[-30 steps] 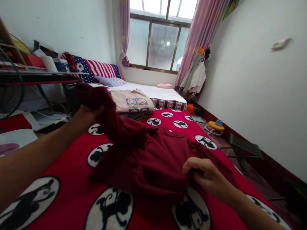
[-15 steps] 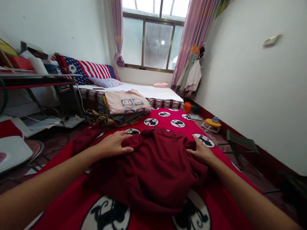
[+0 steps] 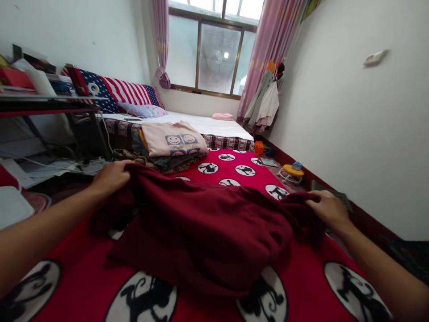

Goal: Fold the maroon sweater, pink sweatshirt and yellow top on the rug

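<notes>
A dark red long-sleeved top (image 3: 214,228) spreads loosely across the red blanket (image 3: 77,273) with its round monkey-like prints. My left hand (image 3: 112,176) grips the garment at its left side, raised a little above the blanket. On the other side my right hand (image 3: 326,206) pinches the right sleeve or shoulder and holds it out to the side. Between the two hands the cloth is drawn wide, with folds along its upper edge. Its lower part still rests on the blanket. The fingertips of both hands are partly hidden by the fabric.
A pile of folded clothes with a pale pink shirt (image 3: 174,138) on top sits beyond the garment. Behind it is a bed with a white sheet (image 3: 197,125). A cluttered desk (image 3: 50,105) stands at left; a yellow stool (image 3: 292,171) is on the right floor.
Both hands have moved apart and lifted slightly, closing on the top's sides. The bunched garment is now stretched out sideways between them. The view has shifted slightly.
</notes>
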`<act>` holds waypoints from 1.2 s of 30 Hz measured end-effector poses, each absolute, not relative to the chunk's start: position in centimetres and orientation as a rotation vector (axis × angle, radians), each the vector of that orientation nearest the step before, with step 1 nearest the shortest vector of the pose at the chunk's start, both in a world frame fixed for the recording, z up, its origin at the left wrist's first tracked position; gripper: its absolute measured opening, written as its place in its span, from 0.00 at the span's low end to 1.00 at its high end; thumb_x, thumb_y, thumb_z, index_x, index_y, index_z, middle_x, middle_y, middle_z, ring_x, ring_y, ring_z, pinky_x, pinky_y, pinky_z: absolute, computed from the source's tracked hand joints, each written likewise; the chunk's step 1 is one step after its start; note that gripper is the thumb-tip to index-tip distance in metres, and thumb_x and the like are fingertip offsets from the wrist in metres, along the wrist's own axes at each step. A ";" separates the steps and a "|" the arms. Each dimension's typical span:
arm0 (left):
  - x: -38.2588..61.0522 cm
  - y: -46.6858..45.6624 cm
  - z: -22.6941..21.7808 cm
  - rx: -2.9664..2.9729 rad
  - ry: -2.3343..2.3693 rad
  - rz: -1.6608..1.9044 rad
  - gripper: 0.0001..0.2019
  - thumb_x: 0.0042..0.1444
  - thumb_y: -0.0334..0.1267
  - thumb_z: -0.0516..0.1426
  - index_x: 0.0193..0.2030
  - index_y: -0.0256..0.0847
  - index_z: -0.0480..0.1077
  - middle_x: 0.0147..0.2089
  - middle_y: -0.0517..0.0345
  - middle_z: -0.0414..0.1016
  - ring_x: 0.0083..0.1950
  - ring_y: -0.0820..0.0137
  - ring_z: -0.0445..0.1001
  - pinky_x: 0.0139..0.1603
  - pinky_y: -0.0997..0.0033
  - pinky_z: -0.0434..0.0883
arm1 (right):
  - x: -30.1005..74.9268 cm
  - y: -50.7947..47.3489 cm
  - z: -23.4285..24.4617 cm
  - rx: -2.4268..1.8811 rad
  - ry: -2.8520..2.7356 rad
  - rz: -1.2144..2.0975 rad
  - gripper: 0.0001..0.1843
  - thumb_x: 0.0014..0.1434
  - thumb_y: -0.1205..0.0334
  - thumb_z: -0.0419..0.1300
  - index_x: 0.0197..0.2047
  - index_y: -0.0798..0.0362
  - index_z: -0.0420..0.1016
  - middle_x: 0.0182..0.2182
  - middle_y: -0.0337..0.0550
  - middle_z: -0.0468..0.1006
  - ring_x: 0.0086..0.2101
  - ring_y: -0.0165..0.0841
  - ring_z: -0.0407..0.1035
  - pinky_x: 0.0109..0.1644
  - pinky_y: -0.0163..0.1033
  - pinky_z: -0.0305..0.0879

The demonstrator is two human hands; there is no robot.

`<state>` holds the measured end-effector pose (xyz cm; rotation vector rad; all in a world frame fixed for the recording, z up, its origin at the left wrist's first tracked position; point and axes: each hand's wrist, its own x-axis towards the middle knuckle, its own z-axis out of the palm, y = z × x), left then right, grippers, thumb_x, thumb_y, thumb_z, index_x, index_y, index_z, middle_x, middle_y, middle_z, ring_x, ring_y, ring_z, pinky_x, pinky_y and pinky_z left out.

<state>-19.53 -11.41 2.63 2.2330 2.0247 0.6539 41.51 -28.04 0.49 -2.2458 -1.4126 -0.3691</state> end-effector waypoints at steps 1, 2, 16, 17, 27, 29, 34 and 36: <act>-20.1 -11.3 2.4 2.265 2.056 0.531 0.24 0.50 0.28 0.50 0.55 0.30 0.71 0.50 0.42 0.76 0.52 0.51 0.72 0.53 0.55 0.68 | 41.1 -28.2 0.5 -2.331 -1.493 -0.395 0.16 0.50 0.61 0.60 0.43 0.53 0.81 0.49 0.57 0.77 0.42 0.51 0.74 0.40 0.47 0.68; -20.4 -11.3 2.1 2.317 2.067 0.415 0.25 0.48 0.27 0.51 0.55 0.30 0.72 0.51 0.42 0.75 0.53 0.51 0.72 0.54 0.55 0.68 | 40.3 -28.3 0.4 -2.366 -1.561 -0.433 0.18 0.49 0.64 0.60 0.44 0.52 0.80 0.52 0.55 0.75 0.42 0.51 0.74 0.40 0.47 0.69; -13.4 -14.0 0.3 2.402 1.465 0.045 0.10 0.44 0.44 0.58 0.31 0.44 0.75 0.34 0.56 0.79 0.38 0.59 0.78 0.36 0.69 0.71 | 29.3 -24.9 -2.5 -1.882 -1.989 0.376 0.14 0.58 0.51 0.59 0.38 0.49 0.81 0.34 0.42 0.82 0.36 0.39 0.75 0.38 0.39 0.69; -13.7 -13.9 1.1 2.301 1.401 0.029 0.09 0.43 0.44 0.58 0.30 0.43 0.74 0.31 0.57 0.78 0.32 0.61 0.77 0.31 0.70 0.70 | 29.9 -24.9 -1.4 -1.841 -1.977 0.499 0.15 0.57 0.50 0.59 0.34 0.51 0.81 0.29 0.41 0.81 0.32 0.37 0.74 0.34 0.37 0.68; -8.5 -7.4 9.9 2.293 1.667 1.013 0.22 0.52 0.34 0.57 0.55 0.30 0.66 0.56 0.42 0.71 0.59 0.55 0.68 0.60 0.58 0.66 | 31.5 -16.4 8.7 -1.498 -1.179 0.377 0.17 0.50 0.65 0.63 0.45 0.54 0.76 0.37 0.47 0.80 0.33 0.34 0.76 0.36 0.39 0.74; -7.7 -7.3 8.1 2.381 1.629 1.128 0.30 0.55 0.35 0.56 0.65 0.27 0.57 0.65 0.38 0.60 0.66 0.55 0.61 0.66 0.58 0.59 | 30.8 -16.6 6.8 -1.375 -1.187 0.206 0.24 0.50 0.66 0.61 0.53 0.53 0.71 0.50 0.50 0.76 0.46 0.38 0.75 0.49 0.44 0.73; -10.3 -12.2 0.8 2.568 1.306 0.891 0.26 0.53 0.41 0.61 0.59 0.36 0.67 0.65 0.45 0.62 0.67 0.58 0.61 0.68 0.60 0.58 | 30.1 -24.1 -0.8 -1.453 -1.541 0.220 0.20 0.55 0.60 0.60 0.52 0.52 0.70 0.51 0.50 0.75 0.50 0.41 0.72 0.53 0.48 0.71; -12.5 -15.4 -1.3 2.637 1.153 0.803 0.22 0.58 0.47 0.57 0.58 0.42 0.68 0.67 0.49 0.60 0.67 0.58 0.61 0.68 0.58 0.59 | 30.0 -27.6 -3.4 -1.531 -1.698 0.224 0.16 0.57 0.59 0.59 0.49 0.51 0.72 0.49 0.49 0.74 0.48 0.40 0.72 0.51 0.47 0.72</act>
